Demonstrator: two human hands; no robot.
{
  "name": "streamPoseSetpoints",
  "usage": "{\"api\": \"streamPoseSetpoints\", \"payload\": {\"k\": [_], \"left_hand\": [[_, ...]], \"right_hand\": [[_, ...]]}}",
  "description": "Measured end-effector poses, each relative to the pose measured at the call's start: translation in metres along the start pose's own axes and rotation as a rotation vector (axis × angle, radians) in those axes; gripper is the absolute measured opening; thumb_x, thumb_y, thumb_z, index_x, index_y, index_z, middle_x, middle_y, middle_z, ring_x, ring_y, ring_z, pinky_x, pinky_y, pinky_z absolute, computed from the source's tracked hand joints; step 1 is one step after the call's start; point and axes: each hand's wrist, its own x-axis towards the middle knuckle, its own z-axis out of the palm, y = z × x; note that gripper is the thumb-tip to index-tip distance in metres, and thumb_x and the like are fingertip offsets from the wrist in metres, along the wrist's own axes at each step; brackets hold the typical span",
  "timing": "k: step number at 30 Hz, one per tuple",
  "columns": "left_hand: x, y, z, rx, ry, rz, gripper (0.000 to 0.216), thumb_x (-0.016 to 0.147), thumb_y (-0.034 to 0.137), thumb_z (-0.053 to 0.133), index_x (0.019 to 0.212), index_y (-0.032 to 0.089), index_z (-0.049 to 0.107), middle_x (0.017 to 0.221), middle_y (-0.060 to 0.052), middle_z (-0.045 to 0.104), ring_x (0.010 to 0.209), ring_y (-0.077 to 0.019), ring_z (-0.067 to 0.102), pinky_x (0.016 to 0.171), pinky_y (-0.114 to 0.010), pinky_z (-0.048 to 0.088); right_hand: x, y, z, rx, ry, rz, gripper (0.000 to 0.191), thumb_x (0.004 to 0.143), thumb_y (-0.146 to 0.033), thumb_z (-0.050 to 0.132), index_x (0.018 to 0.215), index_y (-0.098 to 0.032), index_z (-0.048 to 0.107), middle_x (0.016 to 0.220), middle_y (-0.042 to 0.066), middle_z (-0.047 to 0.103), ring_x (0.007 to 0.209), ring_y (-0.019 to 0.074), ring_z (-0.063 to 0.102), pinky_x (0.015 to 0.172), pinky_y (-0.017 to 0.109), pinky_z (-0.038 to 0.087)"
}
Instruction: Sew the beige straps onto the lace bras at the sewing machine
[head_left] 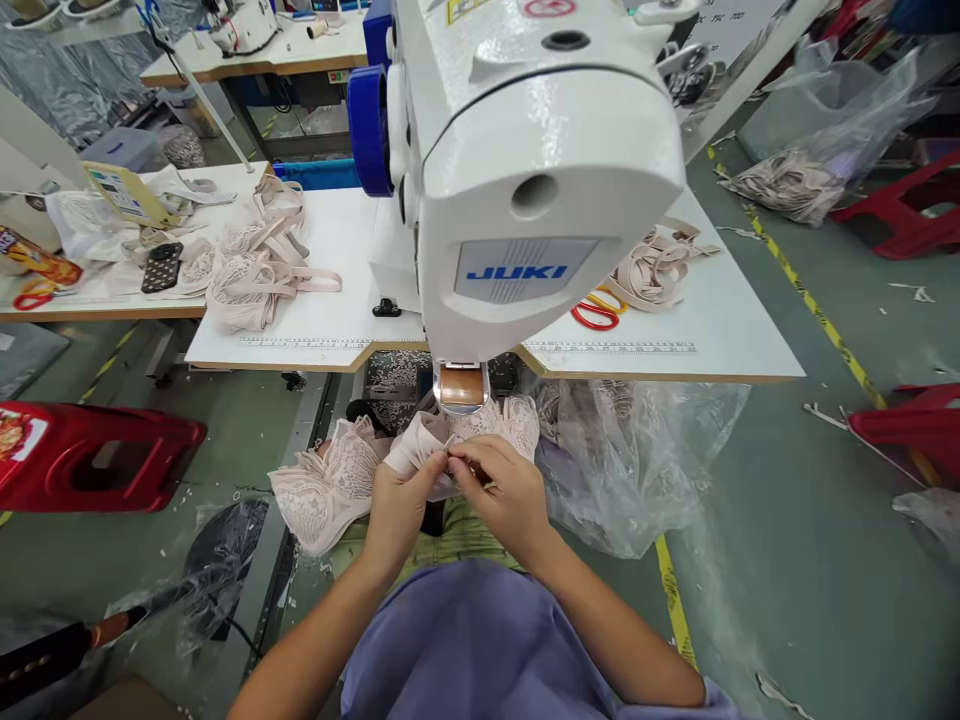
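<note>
Pale pink lace bra (330,485) hangs in front of the sewing machine (540,200), one cup to the left and lace behind my hands. My left hand (405,490) is closed on the folded band fabric of the bra, thumb and fingertips pinched together. Right beside it, my right hand (506,490) pinches the same fabric, its fingertips meeting those of the left. Whatever small part lies between the fingertips is hidden. Both hands are just below the machine's head, close to its clear guard (460,388).
On the white table, more bras (259,265) lie at left, with strap strips (656,270) and red-and-yellow scissors (598,308) at right. A plastic bag (637,460) hangs under the table's right side. A red stool (97,455) stands at left.
</note>
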Motion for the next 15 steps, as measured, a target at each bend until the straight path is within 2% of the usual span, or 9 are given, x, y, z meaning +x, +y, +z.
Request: {"api": "streamPoseSetpoints", "payload": {"k": [3,6,9,15], "left_hand": [[-0.001,0.000,0.000,0.051,0.000,-0.014,0.034,0.085,0.039,0.071,0.106,0.013,0.073,0.101,-0.008,0.075,0.096,-0.0229,0.069,0.090,-0.035,0.054],[-0.001,0.001,0.001,0.079,-0.002,0.000,0.036,0.086,0.038,0.069,0.112,0.013,0.072,0.109,-0.010,0.074,0.104,-0.0246,0.067,0.094,-0.036,0.054],[-0.001,0.001,0.000,0.155,-0.025,0.036,0.034,0.088,0.035,0.067,0.116,0.015,0.071,0.114,-0.008,0.073,0.110,-0.0243,0.065,0.097,-0.035,0.052],[-0.001,-0.001,-0.014,0.463,-0.071,0.208,0.021,0.085,0.032,0.067,0.094,0.014,0.077,0.081,-0.004,0.073,0.084,-0.0216,0.067,0.079,-0.030,0.054]], "right_hand": [[0.000,0.004,0.000,-0.002,-0.004,0.036,0.015,0.096,-0.029,0.056,0.097,-0.022,0.070,0.095,0.006,0.072,0.080,0.0163,0.068,0.067,0.029,0.053],[0.001,0.008,0.000,-0.001,-0.010,0.063,0.014,0.096,-0.029,0.057,0.095,-0.022,0.069,0.095,0.005,0.072,0.073,0.0148,0.066,0.064,0.028,0.051],[0.004,0.011,-0.004,-0.010,-0.054,0.041,0.012,0.094,-0.026,0.058,0.093,-0.022,0.068,0.092,0.004,0.071,0.071,0.0141,0.064,0.062,0.027,0.048],[0.017,0.012,-0.020,0.103,-0.243,-0.007,0.010,0.079,-0.014,0.059,0.074,-0.021,0.063,0.077,0.000,0.064,0.060,0.0103,0.054,0.055,0.022,0.039]]}}
